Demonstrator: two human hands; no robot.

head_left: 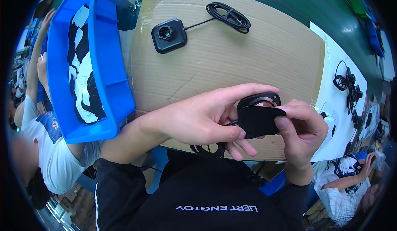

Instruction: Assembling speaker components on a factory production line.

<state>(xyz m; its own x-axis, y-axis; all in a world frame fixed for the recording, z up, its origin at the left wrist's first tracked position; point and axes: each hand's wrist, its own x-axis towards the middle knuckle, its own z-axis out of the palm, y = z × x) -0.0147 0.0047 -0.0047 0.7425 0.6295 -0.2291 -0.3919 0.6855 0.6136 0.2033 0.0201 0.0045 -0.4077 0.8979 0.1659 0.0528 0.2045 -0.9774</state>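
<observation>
My left hand (202,117) grips a black device with rounded corners (244,101) between thumb and fingers; a copper-coloured part shows inside it. A thin black pad (258,121) covers much of the device's face and stands off it along the upper edge. My right hand (304,127) pinches the pad's upper right corner between thumb and forefinger. A black cable (209,150) hangs in loops beneath my left hand. Farther off on the cardboard lies a square black device (169,35) with a round knob-like part, joined to a coiled black cable (228,17).
The cardboard sheet (248,61) covers the work surface. At the left a blue bin (109,65) contains several black and white cut pads (84,78). More black cabled parts (351,90) lie on a white sheet at the right. One person (62,156) is at left, another (343,185) at right.
</observation>
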